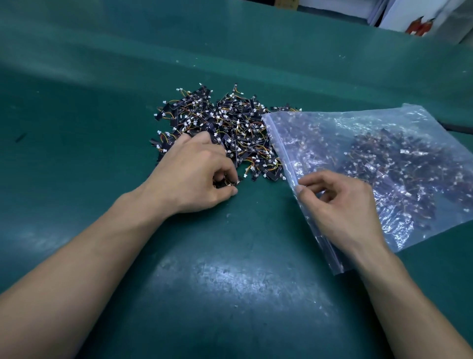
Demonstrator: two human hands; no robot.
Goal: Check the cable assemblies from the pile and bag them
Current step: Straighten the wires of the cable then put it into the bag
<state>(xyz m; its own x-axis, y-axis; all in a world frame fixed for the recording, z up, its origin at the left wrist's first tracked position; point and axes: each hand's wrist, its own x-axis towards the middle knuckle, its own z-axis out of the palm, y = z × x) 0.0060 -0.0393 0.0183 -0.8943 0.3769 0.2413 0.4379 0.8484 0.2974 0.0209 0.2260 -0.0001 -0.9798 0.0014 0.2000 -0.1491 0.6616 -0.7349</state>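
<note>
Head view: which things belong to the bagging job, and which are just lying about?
Job: pile; bag, pinched by right hand; assemblies held in left hand.
Lying about: black scrap on mat; box; white items at far edge.

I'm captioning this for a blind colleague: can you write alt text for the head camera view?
A person's left hand grips a few cable assemblies at the near edge of a pile on a green mat, while the right hand pinches the mouth of a clear plastic bag already holding many assemblies.
</note>
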